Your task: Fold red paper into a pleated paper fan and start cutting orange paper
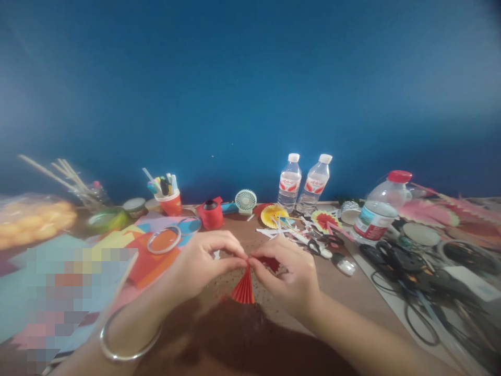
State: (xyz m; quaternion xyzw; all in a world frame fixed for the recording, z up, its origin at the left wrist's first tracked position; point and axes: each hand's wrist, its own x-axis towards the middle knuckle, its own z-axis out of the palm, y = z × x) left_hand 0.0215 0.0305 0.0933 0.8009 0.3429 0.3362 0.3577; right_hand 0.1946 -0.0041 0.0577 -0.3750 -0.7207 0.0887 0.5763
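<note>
A small red pleated paper fan (243,290) hangs between my hands, its folds spreading downward from a pinched top. My left hand (213,257) pinches the gathered top with thumb and forefinger. From the other side my right hand (287,269) grips the same point, fingertips nearly touching those of the left. Behind the right fingers shows some dark red paper (272,263), partly hidden. Tiny dark specks lie scattered on the brown table (219,339) below.
Coloured paper sheets (146,263) and a tape roll (164,240) lie left. Behind stand a cup of pens (169,201), a small fan (246,201) and two water bottles (289,183). Scissors (319,248), a large bottle (378,209) and tangled black cables (407,277) sit right.
</note>
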